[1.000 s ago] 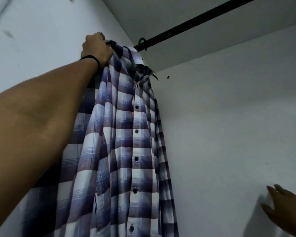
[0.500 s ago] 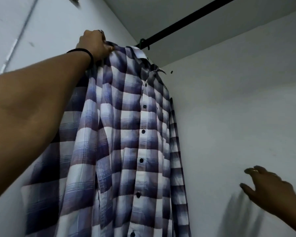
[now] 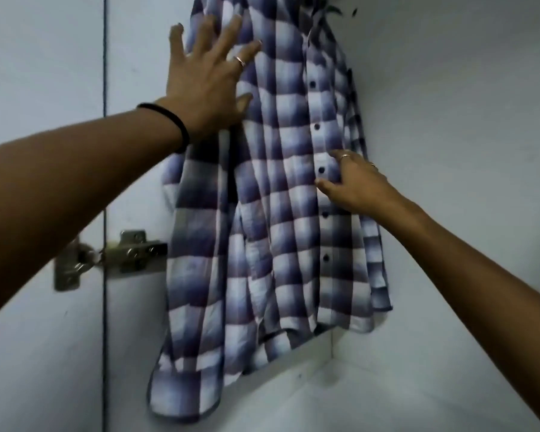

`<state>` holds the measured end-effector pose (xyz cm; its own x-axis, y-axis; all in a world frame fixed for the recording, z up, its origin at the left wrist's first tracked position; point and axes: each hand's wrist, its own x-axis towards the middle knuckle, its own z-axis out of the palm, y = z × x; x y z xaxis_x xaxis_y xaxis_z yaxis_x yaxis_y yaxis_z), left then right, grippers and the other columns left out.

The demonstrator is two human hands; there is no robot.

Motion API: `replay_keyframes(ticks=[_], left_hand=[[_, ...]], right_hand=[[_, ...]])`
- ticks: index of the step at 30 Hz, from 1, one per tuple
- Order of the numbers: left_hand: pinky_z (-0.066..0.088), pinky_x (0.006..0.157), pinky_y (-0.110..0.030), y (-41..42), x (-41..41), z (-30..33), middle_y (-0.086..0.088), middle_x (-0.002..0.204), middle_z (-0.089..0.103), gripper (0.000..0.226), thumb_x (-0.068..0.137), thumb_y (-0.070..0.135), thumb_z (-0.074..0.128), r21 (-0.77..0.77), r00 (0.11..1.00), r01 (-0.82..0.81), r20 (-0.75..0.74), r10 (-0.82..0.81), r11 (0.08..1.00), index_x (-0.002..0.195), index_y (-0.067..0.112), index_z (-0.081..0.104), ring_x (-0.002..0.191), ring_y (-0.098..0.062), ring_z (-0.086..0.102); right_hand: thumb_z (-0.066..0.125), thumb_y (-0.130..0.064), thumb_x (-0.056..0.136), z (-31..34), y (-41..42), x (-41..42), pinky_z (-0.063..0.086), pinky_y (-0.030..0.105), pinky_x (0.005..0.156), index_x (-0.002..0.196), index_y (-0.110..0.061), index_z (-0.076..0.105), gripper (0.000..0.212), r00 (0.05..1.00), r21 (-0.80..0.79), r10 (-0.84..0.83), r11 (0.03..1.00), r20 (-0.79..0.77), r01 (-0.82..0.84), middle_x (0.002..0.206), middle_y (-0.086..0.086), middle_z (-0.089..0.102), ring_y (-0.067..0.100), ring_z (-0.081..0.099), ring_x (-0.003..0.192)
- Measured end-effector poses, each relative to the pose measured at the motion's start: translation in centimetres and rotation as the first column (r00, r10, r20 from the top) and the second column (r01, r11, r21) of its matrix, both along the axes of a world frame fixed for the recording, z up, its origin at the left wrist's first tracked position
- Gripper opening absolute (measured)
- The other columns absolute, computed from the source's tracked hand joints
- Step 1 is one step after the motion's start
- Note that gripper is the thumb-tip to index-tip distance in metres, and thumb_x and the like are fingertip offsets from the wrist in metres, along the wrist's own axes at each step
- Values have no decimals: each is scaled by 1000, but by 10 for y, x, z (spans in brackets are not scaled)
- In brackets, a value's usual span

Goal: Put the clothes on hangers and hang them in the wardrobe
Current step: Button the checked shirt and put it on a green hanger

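A blue-and-white checked shirt (image 3: 281,194) hangs in the left corner of the white wardrobe; its collar and hanger run out of view at the top edge. My left hand (image 3: 206,79), with a ring and a black wristband, lies flat with spread fingers against the shirt's upper left side. My right hand (image 3: 353,182) touches the button placket at mid-height, thumb on the front and fingers going behind the right edge of the cloth. The rail is out of view.
The wardrobe's left side wall (image 3: 131,338) carries a metal door hinge (image 3: 128,257). The back wall (image 3: 449,151) and the floor of the compartment (image 3: 371,397) are plain white below and right of the shirt.
The view has dropped from the rail to the shirt's body. My left hand let go of the shoulder and now lies flat on the cloth. My right hand rose from the lower right onto the placket.
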<state>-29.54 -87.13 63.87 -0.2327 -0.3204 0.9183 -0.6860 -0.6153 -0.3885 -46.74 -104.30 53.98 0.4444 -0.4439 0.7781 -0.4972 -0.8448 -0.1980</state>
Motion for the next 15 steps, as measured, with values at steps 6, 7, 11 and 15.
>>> replay_keyframes(ticks=[6,7,11,15], left_hand=[[5,116,-55,54,-9,-100,-7,162,6,62,97,46,38,121,990,-115,-68,124,986,152,27,18,149,-31,4],[4,117,-53,73,-11,-112,-7,162,5,60,98,47,34,85,985,-146,-82,153,986,153,28,16,149,-30,3],[19,115,-49,153,-21,-140,-11,154,31,58,95,45,32,-280,964,-264,-120,239,923,149,23,34,143,-33,28],[35,102,-52,254,-20,-176,-26,133,53,54,88,31,57,-601,969,-230,-70,236,766,129,-3,55,125,-44,49]], right_hand=[[47,-50,88,-42,27,45,37,56,104,142,-7,37,70,972,-14,164,986,167,-164,144,21,40,43,42,128],[44,-48,88,-45,45,52,36,54,105,139,-4,40,68,938,-88,213,977,273,-196,140,22,43,42,43,127],[38,-40,95,-36,144,80,30,36,108,129,-3,51,52,712,-379,472,874,519,-303,132,18,51,32,47,125],[40,-39,99,-55,266,125,34,32,103,125,0,56,49,482,-527,725,689,492,-498,128,20,57,33,54,120]])
